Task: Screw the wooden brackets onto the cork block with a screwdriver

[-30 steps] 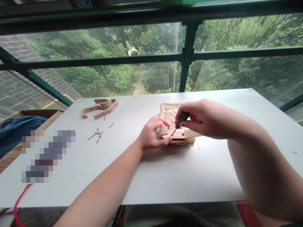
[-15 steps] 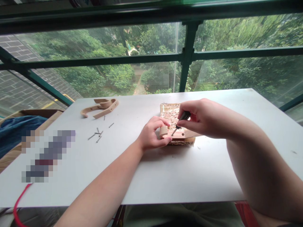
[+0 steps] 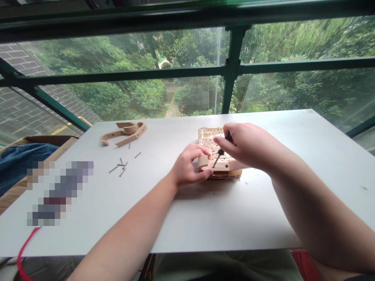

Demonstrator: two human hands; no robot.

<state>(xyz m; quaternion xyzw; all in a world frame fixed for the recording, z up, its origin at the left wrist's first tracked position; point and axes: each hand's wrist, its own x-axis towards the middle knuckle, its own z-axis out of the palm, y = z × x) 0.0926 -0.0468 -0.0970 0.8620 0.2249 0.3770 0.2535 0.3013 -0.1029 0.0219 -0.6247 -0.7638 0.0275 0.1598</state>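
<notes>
My right hand [image 3: 244, 142] is closed around the black handle of a screwdriver [image 3: 220, 150]. Its metal tip meets a screw in a hole of a wooden hook [image 3: 220, 167], a flat strip with a curled left end. A second hole shows to the right of the tip. Around the curled end, my left hand [image 3: 190, 164] grips the hook, thumb in front and fingers behind. Beneath the hook lies a thick, worn cardboard block [image 3: 209, 136], its surface full of small holes. My right hand hides part of the block and the hook's right end.
More curved wooden hooks [image 3: 133, 136] lie at the table's back left. Several loose screws [image 3: 121, 166] are scattered in front of them. A blurred-out object [image 3: 63, 191] and a red cord [image 3: 25, 249] are at left. Beyond the white table [image 3: 234, 218] stand green-framed windows.
My right hand has turned on the screwdriver handle, its thumb now pointing left and the wrist rolled over. The screwdriver stands a little steeper. My left hand and the hook stay put.
</notes>
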